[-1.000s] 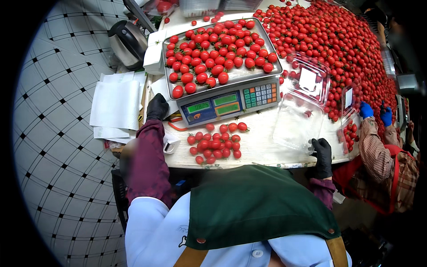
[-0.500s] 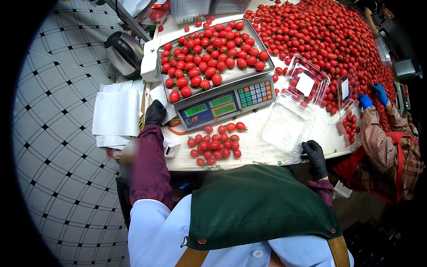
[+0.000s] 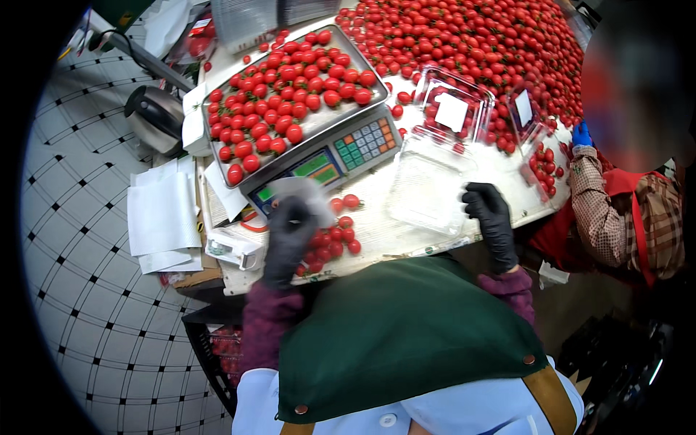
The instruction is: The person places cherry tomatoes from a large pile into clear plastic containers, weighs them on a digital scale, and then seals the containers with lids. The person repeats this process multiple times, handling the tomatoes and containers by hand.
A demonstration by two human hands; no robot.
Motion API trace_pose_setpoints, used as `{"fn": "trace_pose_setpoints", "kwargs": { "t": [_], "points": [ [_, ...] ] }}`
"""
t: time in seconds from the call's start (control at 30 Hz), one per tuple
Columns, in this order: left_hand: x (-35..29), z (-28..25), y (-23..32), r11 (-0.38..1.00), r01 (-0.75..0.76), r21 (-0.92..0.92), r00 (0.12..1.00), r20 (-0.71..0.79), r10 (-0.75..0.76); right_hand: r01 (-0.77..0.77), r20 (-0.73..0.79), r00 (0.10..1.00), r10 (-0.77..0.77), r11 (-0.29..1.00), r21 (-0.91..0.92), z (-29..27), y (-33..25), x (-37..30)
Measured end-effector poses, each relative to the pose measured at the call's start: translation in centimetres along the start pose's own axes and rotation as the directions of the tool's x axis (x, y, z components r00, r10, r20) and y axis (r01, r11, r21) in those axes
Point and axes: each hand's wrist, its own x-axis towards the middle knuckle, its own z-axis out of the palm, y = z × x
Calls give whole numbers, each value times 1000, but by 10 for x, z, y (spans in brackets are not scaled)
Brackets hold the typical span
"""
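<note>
My left hand (image 3: 286, 243), in a black glove, pinches a small white label (image 3: 303, 197) blurred by motion. It is over the table in front of the weighing scale (image 3: 326, 163), partly covering a loose group of cherry tomatoes (image 3: 333, 243). The scale's metal tray (image 3: 370, 107) bears a heap of cherry tomatoes (image 3: 290, 87). My right hand (image 3: 493, 221), also black-gloved, hovers beside the near right edge of a clear plastic clamshell box (image 3: 428, 190). Its fingers are loosely bent, with nothing visible in them. The box stands open, its other half bearing a white label (image 3: 451, 112).
A large pile of cherry tomatoes (image 3: 471, 43) covers the far table. At right, a co-worker's blue-gloved hand (image 3: 582, 135) is near a filled clear box (image 3: 544, 170). White sheets (image 3: 165, 217), a kettle (image 3: 154, 119) and a small white dispenser (image 3: 235, 248) are at left.
My left hand has come right and nearer from beside the scale, now with a white label. My right hand has lifted off the clear box's edge. The view has shifted.
</note>
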Motion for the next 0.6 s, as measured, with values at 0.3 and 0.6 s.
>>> {"fn": "trace_pose_setpoints", "kwargs": {
  "t": [0.3,0.6],
  "points": [
    [33,148,-54,998,50,32,969,241,-56,11,344,938,48,986,-168,33,10,31],
    [38,146,-39,969,237,-64,928,312,-206,43,474,877,-79,995,86,24,28,58]
  ]
}}
